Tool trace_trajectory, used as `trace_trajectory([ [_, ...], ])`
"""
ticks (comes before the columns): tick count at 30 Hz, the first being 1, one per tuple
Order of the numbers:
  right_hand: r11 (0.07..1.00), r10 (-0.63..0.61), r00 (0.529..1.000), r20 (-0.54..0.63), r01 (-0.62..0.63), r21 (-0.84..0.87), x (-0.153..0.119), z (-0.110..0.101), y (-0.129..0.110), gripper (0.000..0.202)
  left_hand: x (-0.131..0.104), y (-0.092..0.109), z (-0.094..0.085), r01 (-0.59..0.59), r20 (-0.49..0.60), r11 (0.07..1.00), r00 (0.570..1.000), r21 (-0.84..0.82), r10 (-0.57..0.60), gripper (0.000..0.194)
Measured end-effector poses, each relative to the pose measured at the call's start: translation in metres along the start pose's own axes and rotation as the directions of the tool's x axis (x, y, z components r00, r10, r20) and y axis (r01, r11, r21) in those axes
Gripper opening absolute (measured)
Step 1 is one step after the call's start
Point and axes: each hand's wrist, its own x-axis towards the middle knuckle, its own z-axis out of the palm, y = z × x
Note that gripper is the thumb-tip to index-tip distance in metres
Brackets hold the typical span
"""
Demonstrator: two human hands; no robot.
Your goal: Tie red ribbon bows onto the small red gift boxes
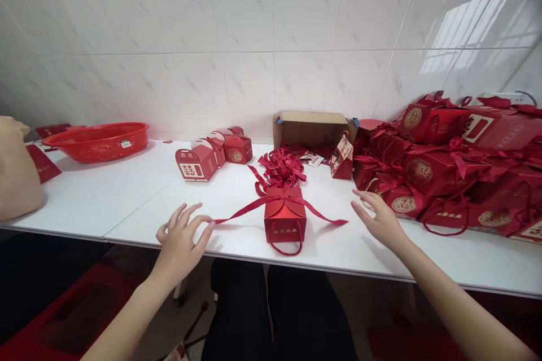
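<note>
A small red gift box (pixel 285 219) stands on the white table in front of me, with a twisted cord handle (pixel 286 251) hanging at its front. A dark red ribbon (pixel 243 211) crosses its folded top and stretches out to both sides. At the ribbon's left end is my left hand (pixel 183 240), thumb and forefinger pinching the tip, other fingers spread. My right hand (pixel 379 223) hovers to the right of the ribbon's other end, fingers apart and holding nothing. Behind the box lies a heap of loose red ribbons (pixel 282 167).
Several red boxes (pixel 197 164) sit at the back, left of a cardboard carton (pixel 313 119). One pointed box with a tag (pixel 342 158) stands beside it. A large pile of ribboned boxes (pixel 440 175) fills the right. On the left are a red basin (pixel 101 144) and a tan bag (pixel 17 172).
</note>
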Motion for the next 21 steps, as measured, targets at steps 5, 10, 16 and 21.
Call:
trace_trajectory([
  [5,0.976,-0.15,0.976,0.156,0.121,0.179,0.019,0.024,-0.061,0.039,0.031,0.064,0.024,0.083,0.106,0.873,0.994,-0.48,-0.036,0.015],
  [10,0.968,-0.217,0.901,0.376,0.15,0.199,0.027,0.052,-0.096,0.072,0.035,0.102,0.058,0.233,0.246,0.696,0.966,-0.679,-0.084,0.022],
  [16,0.969,-0.202,0.86,0.468,0.106,0.224,0.03,0.067,-0.098,0.066,0.038,0.11,0.062,0.359,0.347,0.588,0.928,-0.725,-0.138,0.028],
  [21,0.981,-0.159,0.868,0.471,0.086,0.173,0.024,0.068,-0.1,0.063,0.041,0.106,0.064,0.362,0.358,0.623,0.923,-0.694,-0.138,0.034],
])
